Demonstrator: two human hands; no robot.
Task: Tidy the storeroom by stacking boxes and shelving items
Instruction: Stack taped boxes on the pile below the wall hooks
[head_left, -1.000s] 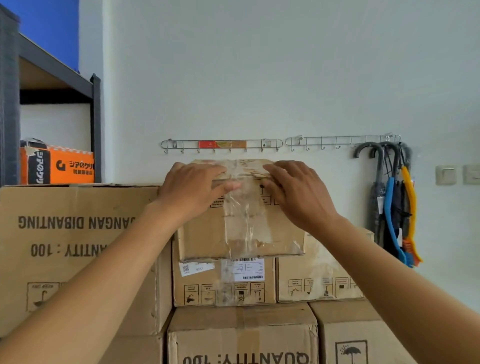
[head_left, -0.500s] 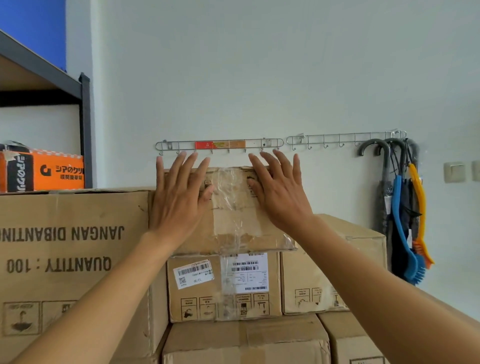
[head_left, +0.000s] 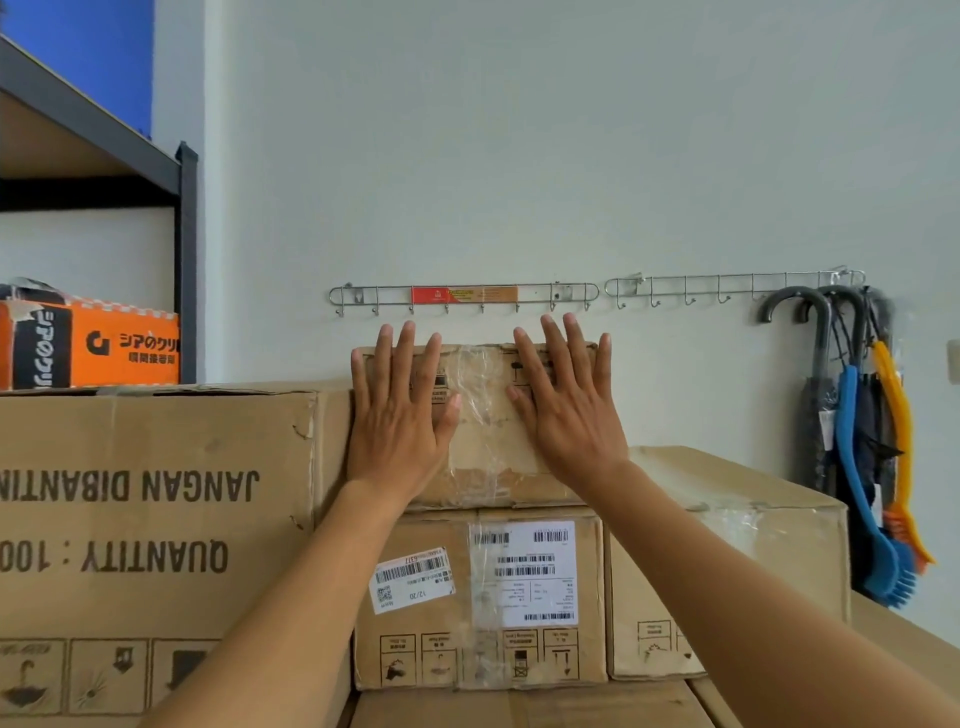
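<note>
Fingers (head_left: 406, 353) of both hands lie straight and spread, pressed flat on the front face of the taped box (head_left: 483, 415), gripping nothing. Left hand (head_left: 400, 421) and right hand (head_left: 569, 421) are equally near, one each side of its middle. The box lies directly ahead of the palms, long axis level along the wall (head_left: 519, 156). Close against its left side stands the large carton (head_left: 156, 519); lower right, a second carton (head_left: 727, 545); beneath, the labelled box (head_left: 483, 597); above, the hook rail (head_left: 462, 296). Behind it, probably only the wall limits a push.
</note>
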